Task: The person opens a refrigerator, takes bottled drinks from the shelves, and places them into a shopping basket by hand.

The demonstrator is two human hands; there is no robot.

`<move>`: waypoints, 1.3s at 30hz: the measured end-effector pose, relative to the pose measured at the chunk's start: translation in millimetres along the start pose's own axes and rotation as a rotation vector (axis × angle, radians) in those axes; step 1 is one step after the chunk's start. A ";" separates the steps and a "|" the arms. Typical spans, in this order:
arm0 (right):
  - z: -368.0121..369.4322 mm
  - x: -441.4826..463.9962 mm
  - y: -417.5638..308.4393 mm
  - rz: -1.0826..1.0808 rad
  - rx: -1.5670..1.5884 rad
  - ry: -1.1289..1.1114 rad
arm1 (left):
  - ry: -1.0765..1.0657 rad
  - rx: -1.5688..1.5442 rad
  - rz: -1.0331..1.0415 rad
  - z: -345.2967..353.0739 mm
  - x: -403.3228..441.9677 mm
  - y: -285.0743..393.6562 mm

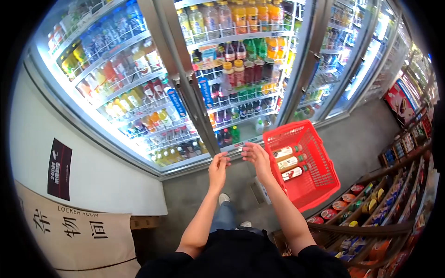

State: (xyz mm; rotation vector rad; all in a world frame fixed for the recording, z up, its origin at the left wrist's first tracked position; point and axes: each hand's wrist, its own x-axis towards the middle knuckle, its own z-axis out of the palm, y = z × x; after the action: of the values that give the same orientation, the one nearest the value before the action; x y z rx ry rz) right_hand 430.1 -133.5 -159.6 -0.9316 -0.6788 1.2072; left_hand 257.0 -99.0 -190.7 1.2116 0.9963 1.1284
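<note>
My left hand point(219, 165) is raised in front of me with its fingers loosely curled and apart, holding nothing. Facing it across a small gap, my right hand point(257, 158) is open too, fingers slightly bent. A red plastic shopping basket point(320, 187) is just right of my right hand and forearm; what supports it cannot be made out. Inside it, three bottles point(288, 161) with pale labels lie on their sides in a row. Beyond both hands stands a glass-door drinks fridge point(204, 134), its shelves lined with bottles.
More fridge doors point(320, 60) run off to the right. Shelves of packaged goods point(361, 204) flank the lower right. A white panel point(92, 162) and a beige curtain point(88, 236) marked "LOCKER ROOM" are at left. Grey floor point(336, 132) shows between the fridges and shelves.
</note>
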 end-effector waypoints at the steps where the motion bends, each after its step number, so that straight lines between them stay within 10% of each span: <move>1: 10.7 6.2 5.8 0.012 0.002 -0.030 | 0.054 -0.011 0.002 -9.0 0.7 3.1; 21: 123.7 194.1 -2.9 0.068 -0.115 -0.180 | 0.411 0.120 0.348 -122.5 282.2 77.0; 32: 143.9 231.7 9.7 0.067 -0.122 -0.089 | -0.165 -0.279 0.026 -122.9 351.4 84.5; 39: 142.2 207.8 21.6 0.111 -0.159 -0.111 | -0.112 -0.176 0.014 -119.1 343.6 94.6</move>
State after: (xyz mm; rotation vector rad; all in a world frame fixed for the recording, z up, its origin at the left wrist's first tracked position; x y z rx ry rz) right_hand 350.1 102.7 -119.0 -1.0513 -0.8300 1.3246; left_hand 191.7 260.9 -104.9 1.1289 0.7882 1.1224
